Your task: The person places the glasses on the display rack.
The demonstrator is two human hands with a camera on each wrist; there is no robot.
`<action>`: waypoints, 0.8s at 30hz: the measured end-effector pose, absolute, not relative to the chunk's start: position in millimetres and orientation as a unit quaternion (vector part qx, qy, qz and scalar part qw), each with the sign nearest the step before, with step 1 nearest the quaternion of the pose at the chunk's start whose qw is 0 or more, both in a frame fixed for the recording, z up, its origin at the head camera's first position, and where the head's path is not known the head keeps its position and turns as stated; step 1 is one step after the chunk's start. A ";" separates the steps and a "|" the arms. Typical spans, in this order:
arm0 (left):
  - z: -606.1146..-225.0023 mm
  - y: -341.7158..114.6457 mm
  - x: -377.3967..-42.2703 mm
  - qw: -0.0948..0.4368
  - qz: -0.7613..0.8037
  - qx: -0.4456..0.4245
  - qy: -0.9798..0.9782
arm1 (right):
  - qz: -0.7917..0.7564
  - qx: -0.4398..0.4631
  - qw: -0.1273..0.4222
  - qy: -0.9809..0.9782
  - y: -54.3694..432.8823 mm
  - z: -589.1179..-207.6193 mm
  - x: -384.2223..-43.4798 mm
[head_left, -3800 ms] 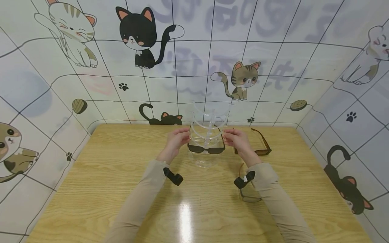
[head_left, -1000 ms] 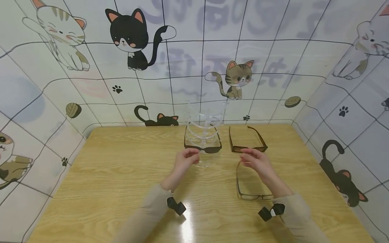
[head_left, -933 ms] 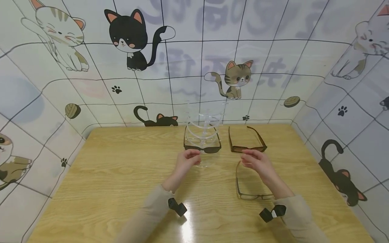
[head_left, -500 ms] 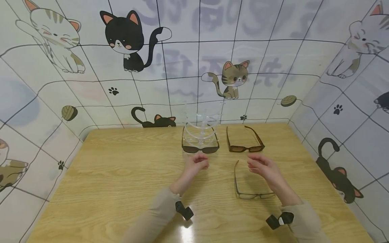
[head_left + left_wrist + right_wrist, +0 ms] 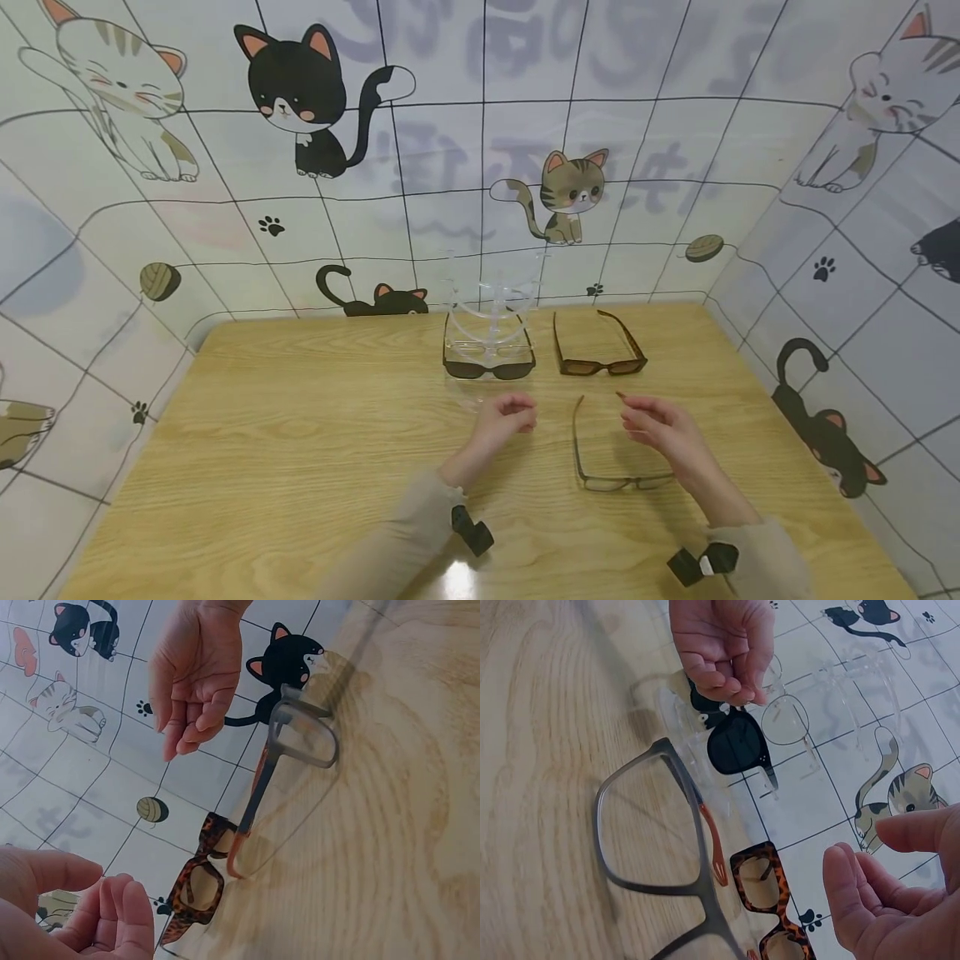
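My left hand (image 5: 504,423), fingers loosely bent and holding nothing, hovers just in front of the clear display stand (image 5: 495,312). On that stand sit black sunglasses (image 5: 489,370) and, above them, thin wire-rimmed glasses (image 5: 786,720). My right hand (image 5: 667,429), also holding nothing, is over the right part of the grey-framed glasses (image 5: 609,483), hiding some of their right side. These glasses lie on the table with orange-brown temple tips (image 5: 718,859). Behind them rest tortoiseshell sunglasses (image 5: 602,367), temples unfolded toward the wall. In the right wrist view, thumb and fingertips of my right hand (image 5: 900,889) stand apart.
The wooden table (image 5: 262,433) meets a cat-print cloth wall (image 5: 442,192) at its back edge, and similar cloth rises at both sides. The stand is at the back middle, with the tortoiseshell sunglasses to its right. Black wrist cameras (image 5: 472,531) are strapped on both sleeves.
Earlier both hands were at the sides of the black sunglasses on the stand. They have since drawn back toward me, the left one also drifting right, the right one over the grey-framed glasses.
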State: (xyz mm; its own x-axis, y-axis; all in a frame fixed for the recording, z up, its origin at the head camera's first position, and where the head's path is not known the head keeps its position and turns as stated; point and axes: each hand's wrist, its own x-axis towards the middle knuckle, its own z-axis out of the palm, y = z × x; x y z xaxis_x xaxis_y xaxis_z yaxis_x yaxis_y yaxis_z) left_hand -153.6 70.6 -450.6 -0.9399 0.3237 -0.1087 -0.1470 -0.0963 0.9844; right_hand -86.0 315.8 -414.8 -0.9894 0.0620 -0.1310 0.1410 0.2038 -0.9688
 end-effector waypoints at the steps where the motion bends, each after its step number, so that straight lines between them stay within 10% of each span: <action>1: -447.5 71.6 -150.8 0.161 0.736 0.072 0.654 | -0.627 0.070 0.031 0.776 316.7 -415.5 -84.9; 24: -478.6 117.5 -133.5 0.198 0.709 0.071 0.673 | -0.629 0.091 -0.005 0.772 364.0 -450.8 -68.2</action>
State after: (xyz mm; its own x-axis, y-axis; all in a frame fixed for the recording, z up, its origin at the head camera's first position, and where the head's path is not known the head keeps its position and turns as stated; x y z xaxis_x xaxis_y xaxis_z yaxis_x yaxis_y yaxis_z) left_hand -133.5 117.5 -478.6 -0.9114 0.3762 -0.1668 -0.1865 -0.0163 0.9823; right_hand -68.2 364.0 -450.8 -0.9833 0.1470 -0.1074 0.1350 0.1930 -0.9719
